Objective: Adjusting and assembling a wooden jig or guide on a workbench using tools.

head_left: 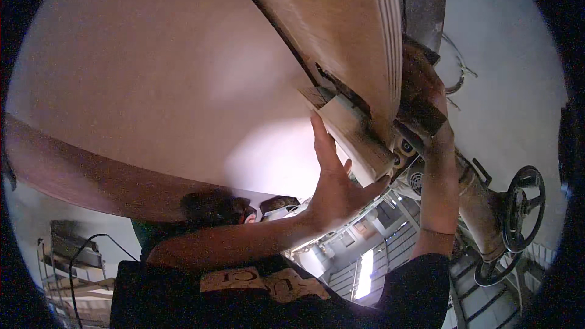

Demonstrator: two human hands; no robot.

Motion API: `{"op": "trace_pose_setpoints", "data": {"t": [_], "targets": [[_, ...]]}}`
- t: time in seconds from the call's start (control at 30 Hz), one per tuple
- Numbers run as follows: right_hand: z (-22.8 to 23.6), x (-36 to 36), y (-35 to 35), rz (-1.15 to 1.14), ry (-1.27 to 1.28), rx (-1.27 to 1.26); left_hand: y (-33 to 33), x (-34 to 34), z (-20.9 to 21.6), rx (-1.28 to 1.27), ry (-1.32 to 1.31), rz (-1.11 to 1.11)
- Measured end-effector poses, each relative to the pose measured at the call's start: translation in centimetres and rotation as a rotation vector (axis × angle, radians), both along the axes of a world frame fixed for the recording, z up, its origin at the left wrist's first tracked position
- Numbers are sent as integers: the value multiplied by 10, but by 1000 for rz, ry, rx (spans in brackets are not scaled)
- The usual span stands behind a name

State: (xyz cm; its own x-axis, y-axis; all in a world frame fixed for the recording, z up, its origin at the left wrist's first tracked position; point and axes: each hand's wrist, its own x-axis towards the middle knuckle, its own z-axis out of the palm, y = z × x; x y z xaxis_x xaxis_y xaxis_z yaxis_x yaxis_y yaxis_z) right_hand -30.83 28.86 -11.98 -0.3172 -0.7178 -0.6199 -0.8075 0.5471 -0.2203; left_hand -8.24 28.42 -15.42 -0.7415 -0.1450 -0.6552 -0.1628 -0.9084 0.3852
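My left hand [341,192] is closed on a pale wooden block [356,140], its index finger along one side and its thumb at the near end. The block lies at the slot between a broad pale flat surface [164,73] and a curved, layered wooden panel [341,18]. My right hand [425,82] reaches up on the other side of the panel, beside its striped edge. Shadow and a dark block-shaped piece [425,116] cover most of its fingers, so its grip cannot be made out.
Right of my right forearm are a machine body [478,207] and a black handwheel [524,207], with a second handwheel [498,268] below. A cable [457,64] hangs at the upper right. At the lower left stands a rack [76,262] with a black cord.
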Motion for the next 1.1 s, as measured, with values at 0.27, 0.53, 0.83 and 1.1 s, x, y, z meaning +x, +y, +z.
{"op": "trace_pose_setpoints", "data": {"t": [0.27,0.53,0.83,1.1], "targets": [[-11,-3,27,-295,-190,-135,0,-1,-1,-14,38,55],[0,-6,16,-1156,-942,-352,3,-4,1,59,43,102],[-3,-10,12,-641,-363,-145,-6,-2,-2,93,38,-123],[-12,-6,19,-877,-666,-302,2,1,-8,131,127,-69]]}}
